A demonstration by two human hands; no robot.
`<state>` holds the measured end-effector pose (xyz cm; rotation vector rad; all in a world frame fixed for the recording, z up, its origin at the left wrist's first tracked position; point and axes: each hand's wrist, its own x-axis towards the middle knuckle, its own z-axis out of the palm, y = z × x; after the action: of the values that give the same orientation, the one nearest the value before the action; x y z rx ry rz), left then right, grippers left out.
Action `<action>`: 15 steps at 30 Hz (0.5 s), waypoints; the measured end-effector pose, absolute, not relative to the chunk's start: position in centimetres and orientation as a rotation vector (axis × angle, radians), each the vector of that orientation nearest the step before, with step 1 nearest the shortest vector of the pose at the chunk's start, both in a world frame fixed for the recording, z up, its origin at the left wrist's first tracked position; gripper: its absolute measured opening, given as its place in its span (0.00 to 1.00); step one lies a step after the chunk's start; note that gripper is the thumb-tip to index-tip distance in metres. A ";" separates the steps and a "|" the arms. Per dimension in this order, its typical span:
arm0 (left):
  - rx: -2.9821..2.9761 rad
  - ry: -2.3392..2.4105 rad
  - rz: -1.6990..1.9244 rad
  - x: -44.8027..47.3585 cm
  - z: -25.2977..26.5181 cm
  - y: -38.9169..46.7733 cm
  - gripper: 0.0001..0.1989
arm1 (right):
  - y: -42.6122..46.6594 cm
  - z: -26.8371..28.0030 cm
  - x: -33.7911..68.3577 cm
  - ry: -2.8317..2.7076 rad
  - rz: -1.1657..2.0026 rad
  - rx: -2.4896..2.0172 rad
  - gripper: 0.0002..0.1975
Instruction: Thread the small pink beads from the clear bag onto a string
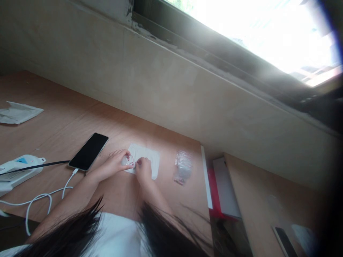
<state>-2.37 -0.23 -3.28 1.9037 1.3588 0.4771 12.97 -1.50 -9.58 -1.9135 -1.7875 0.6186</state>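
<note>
My left hand [117, 162] is closed around a small clear, whitish object [127, 160] with reddish marks; its exact kind is too small to make out. Close beside it, my right hand [144, 170] has its fingers pinched together at the object's right side. Whatever those fingertips hold is too small to name. Both hands are over a thin white sheet [154, 159] lying on the wooden table [115, 200]. To the right of my right hand lies a small stack of clear plastic packets [183, 167].
A black-screened phone [89, 151] with a white charging cable [64, 189] lies left of my hands. Further left are a white power strip [24, 169] and a crumpled white wrapper [21, 112]. The wall [160, 92] runs behind the table. A second table [262, 192] stands at the right.
</note>
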 end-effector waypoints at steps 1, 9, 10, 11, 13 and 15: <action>1.909 1.357 0.478 -2.4 -3.3 -0.2 0.18 | -1.5 -9.6 12.9 -1.798 0.609 -1.916 0.01; 1.925 1.389 0.459 -2.3 -2.4 -0.4 0.18 | -1.4 -7.9 13.1 -1.674 0.654 -1.864 0.03; 1.920 1.394 0.455 -2.3 -2.4 -0.3 0.18 | -1.5 -7.3 13.0 -1.636 0.663 -1.821 0.03; 1.918 1.394 0.457 -2.2 -2.5 -0.3 0.18 | -1.6 -6.6 13.0 -1.613 0.667 -1.767 0.03; 1.914 1.395 0.476 -2.0 -2.9 -0.2 0.18 | -1.8 -5.6 12.7 -1.638 0.657 -1.676 0.03; 1.912 1.406 0.502 -2.0 -3.6 -0.2 0.18 | -1.9 -5.4 12.6 -1.693 0.616 -1.687 0.03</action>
<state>-1.97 -0.15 -3.55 1.9116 1.4061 0.5019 12.58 -1.87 -5.39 -1.6872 -1.6927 0.6159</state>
